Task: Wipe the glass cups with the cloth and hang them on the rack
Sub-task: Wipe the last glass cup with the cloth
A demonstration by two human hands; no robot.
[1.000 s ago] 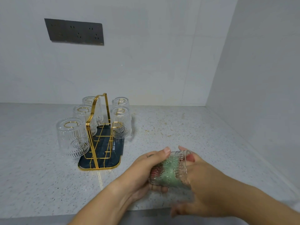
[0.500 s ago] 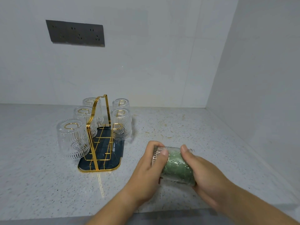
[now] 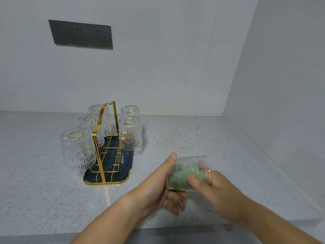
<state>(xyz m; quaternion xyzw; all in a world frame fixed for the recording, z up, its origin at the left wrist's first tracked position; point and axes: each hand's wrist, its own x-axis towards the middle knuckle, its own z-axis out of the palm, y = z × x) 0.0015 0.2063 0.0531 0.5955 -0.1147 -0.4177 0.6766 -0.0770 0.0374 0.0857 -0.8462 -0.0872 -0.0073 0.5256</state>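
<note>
A ribbed glass cup (image 3: 189, 169) lies on its side between my hands, low and right of centre. A green cloth (image 3: 179, 178) fills its inside. My left hand (image 3: 158, 187) grips the cup from the left, thumb across its top. My right hand (image 3: 218, 196) holds the cup's right end, fingers at the mouth on the cloth; it is blurred. The gold wire rack (image 3: 107, 143) stands on a dark tray (image 3: 121, 173) to the left. Several glass cups hang upside down on it, the nearest (image 3: 77, 148) at the left, another (image 3: 130, 132) at the right.
The speckled white countertop (image 3: 184, 138) meets a white back wall and a right side wall. A dark socket panel (image 3: 80, 34) sits high on the back wall. The counter's front edge (image 3: 158, 231) runs under my forearms.
The cup has turned in my hands and its mouth now points right. My left thumb has shifted onto its top and my right fingers have moved to the mouth.
</note>
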